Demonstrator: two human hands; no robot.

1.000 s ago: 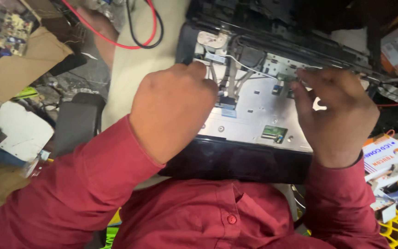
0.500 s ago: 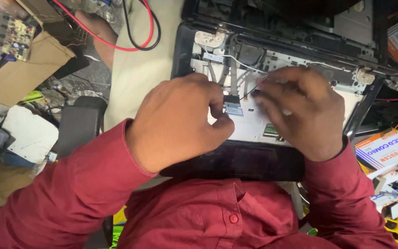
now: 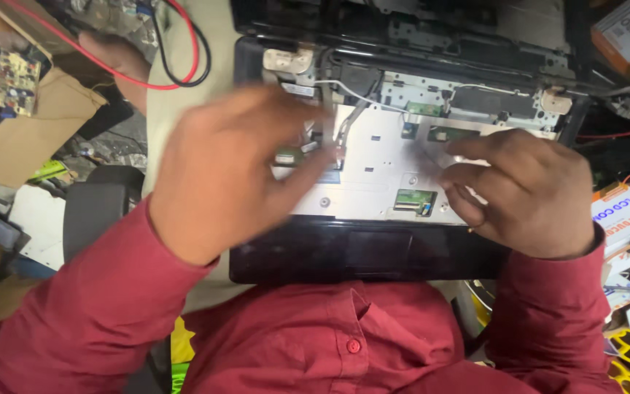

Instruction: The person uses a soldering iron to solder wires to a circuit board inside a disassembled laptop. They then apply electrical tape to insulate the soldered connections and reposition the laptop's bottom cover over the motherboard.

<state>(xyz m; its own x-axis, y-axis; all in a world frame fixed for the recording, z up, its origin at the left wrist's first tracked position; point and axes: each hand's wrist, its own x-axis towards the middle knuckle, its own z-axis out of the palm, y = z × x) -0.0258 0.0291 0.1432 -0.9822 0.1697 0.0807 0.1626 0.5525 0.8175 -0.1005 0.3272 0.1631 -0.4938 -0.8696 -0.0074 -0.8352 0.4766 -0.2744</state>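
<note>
Fingers (image 3: 297, 157) of left hand (image 3: 224, 175): blurred, loosely spread over opened laptop (image 3: 373, 171); right hand (image 3: 523, 193): fingers curled, resting on metal plate (image 3: 373, 157).

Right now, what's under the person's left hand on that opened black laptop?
Under the blurred left hand lies the silver metal plate of the opened black laptop, with a small flat cable connector at its fingertips. Whatever sits beneath the palm is covered.

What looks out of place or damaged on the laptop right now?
The laptop lies opened up: its keyboard is off, baring the metal plate with small connectors and loose white wires near the hinge. No breakage is visible. The left hand is motion-blurred; the right hand rests on the plate.
</note>
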